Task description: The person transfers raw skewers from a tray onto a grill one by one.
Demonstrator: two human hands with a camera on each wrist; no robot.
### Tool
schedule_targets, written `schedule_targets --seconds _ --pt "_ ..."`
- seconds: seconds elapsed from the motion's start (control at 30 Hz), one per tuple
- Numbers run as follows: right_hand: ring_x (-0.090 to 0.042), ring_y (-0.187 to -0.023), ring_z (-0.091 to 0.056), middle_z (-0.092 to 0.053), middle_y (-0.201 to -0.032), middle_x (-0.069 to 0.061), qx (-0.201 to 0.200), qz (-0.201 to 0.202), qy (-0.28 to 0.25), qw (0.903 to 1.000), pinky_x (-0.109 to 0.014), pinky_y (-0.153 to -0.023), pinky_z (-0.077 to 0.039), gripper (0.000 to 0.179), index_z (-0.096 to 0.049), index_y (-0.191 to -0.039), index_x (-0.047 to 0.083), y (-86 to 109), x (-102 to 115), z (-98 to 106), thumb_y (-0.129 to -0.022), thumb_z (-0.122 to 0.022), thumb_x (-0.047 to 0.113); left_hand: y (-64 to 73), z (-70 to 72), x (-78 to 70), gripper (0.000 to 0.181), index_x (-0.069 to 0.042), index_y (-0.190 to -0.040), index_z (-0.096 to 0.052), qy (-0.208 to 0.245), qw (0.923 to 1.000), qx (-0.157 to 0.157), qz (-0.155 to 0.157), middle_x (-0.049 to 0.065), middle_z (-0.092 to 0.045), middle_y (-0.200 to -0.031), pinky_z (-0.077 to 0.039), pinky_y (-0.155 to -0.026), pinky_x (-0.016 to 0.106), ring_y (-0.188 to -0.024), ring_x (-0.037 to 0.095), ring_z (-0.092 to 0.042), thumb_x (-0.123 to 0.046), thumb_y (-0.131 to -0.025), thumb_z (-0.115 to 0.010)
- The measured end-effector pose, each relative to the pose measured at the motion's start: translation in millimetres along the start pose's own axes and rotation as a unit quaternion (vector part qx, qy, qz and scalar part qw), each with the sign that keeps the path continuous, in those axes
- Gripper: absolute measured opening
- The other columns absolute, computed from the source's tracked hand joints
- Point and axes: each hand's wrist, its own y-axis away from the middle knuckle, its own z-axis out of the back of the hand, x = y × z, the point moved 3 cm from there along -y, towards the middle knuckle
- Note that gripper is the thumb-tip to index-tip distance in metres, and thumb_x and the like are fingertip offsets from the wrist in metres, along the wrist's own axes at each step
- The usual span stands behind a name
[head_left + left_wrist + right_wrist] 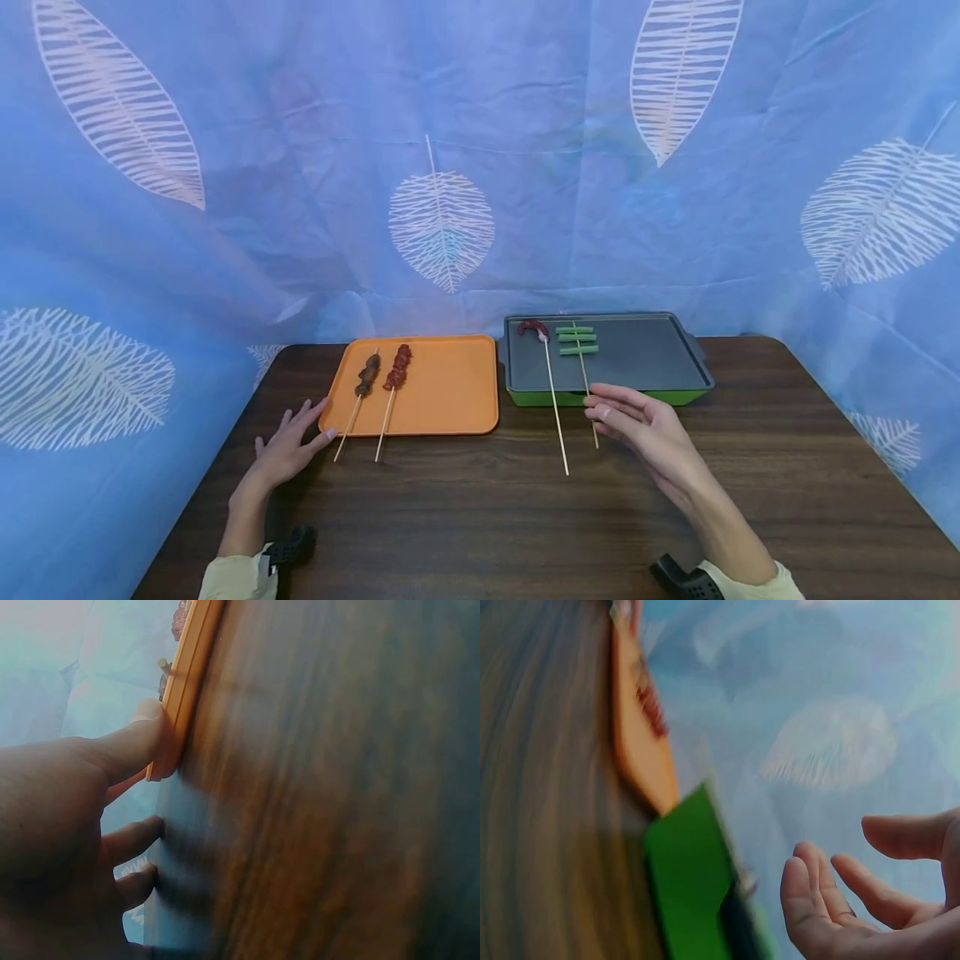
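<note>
- My right hand (651,432) hangs over the grill's near side, thumb and fingers apart, with nothing between them in the right wrist view.
- Its fingertips are at the stick of the green skewer (579,350), covering part of it; whether they touch it I cannot tell.
- That skewer's 3 green pieces lie on the far part of the grill (645,358), and its stick runs out past the near edge.
- Just left of it is the curl skewer (533,326), dark red at the far end, its longer stick also passing the near edge.
- My left hand (279,457) is spread at the near left corner of the orange tray (450,387), thumb and index finger touching it.
- My thumb lies just beside the stick of the brown skewer (367,375).
- Right of that lies the red skewer (398,367); both sticks jut past the tray's near edge.
- The tray sits left of the grill on the table (480,525), before a blue cloth (525,233) with white leaf prints.
</note>
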Motion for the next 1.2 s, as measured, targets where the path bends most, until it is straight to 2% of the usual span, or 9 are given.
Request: schedule_targets --seconds 0.13,0.27,0.43,0.63,0.8,1.0,1.2 --pt "-0.021 -0.117 -0.068 -0.066 -0.13 -0.016 0.042 0.029 -0.012 0.9986 -0.032 -0.097 -0.055 0.054 -0.045 -0.149 -0.006 7.5 20 -32 -0.103 -0.064 0.015 -1.7 2.9 0.1 0.083 -0.008 -0.163 -0.022 0.002 1.0 -0.005 -0.004 0.034 -0.007 -0.165 0.012 -0.101 0.086 -0.148 0.06 0.006 -0.054 -0.102 -0.055" --pt "-0.024 -0.122 -0.065 -0.061 -0.134 -0.021 0.089 0.038 -0.004 0.9953 -0.034 -0.1 -0.054 0.051 -0.047 -0.15 0.001 7.4 26 -73 -0.103 -0.063 0.014 -0.2 4.9 2.3 0.082 -0.007 -0.163 -0.022 0.005 1.0 -0.005 -0.001 0.034 -0.007 -0.165 0.012 -0.101 0.086 -0.148 0.06 0.005 -0.052 -0.103 -0.055" --pt "-0.025 -0.123 -0.063 -0.061 -0.134 -0.018 0.105 0.011 -0.018 0.9943 -0.034 -0.099 -0.054 0.05 -0.048 -0.15 0.006 -3.9 13 -125 -0.102 -0.062 0.012 2.1 6.9 5.1 0.08 -0.008 -0.163 -0.022 0.001 1.0 -0.002 0.009 0.034 -0.008 -0.165 0.01 -0.101 0.087 -0.148 0.06 0.004 -0.052 -0.104 -0.054" --pt "-0.029 -0.121 -0.063 -0.062 -0.132 -0.017 0.11 -0.03 -0.053 0.992 -0.043 -0.102 -0.052 0.05 -0.044 -0.152 0.005 -19.3 -15 -173 -0.105 -0.058 0.016 1.5 6.3 5.9 0.082 -0.008 -0.163 -0.023 -0.001 0.9999 -0.004 0.011 0.034 -0.008 -0.164 0.011 -0.101 0.086 -0.148 0.06 0.004 -0.054 -0.103 -0.055" --pt "-0.039 -0.124 -0.06 -0.058 -0.132 -0.024 0.119 -0.072 -0.087 0.9864 -0.05 -0.104 -0.05 0.055 -0.036 -0.155 0.0 -34.1 -37 -199 -0.105 -0.057 0.012 3.1 1.3 4.4 0.082 -0.008 -0.163 -0.024 -0.004 1.0 -0.002 0.007 0.034 -0.009 -0.164 0.008 -0.101 0.088 -0.148 0.061 0.003 -0.054 -0.103 -0.055" --pt "-0.042 -0.124 -0.061 -0.059 -0.133 -0.029 0.133 -0.149 -0.153 0.9679 -0.05 -0.102 -0.052 0.059 -0.034 -0.156 -0.004 -50.2 -60 -217 -0.104 -0.058 0.01 1.5 -2.0 4.0 0.082 -0.008 -0.163 -0.024 -0.001 1.0 -0.004 0.002 0.034 -0.008 -0.165 0.011 -0.101 0.087 -0.148 0.06 0.004 -0.055 -0.102 -0.055" --pt "-0.042 -0.127 -0.059 -0.058 -0.135 -0.031 0.138 -0.161 -0.206 0.9553 -0.051 -0.107 -0.048 0.058 -0.031 -0.156 -0.005 -65.4 -76 -233 -0.104 -0.055 0.004 0.2 -1.1 2.3 0.081 -0.009 -0.162 -0.026 0.008 0.9999 -0.014 -0.005 0.033 -0.01 -0.165 0.01 -0.101 0.087 -0.149 0.059 0.003 -0.054 -0.101 -0.057"
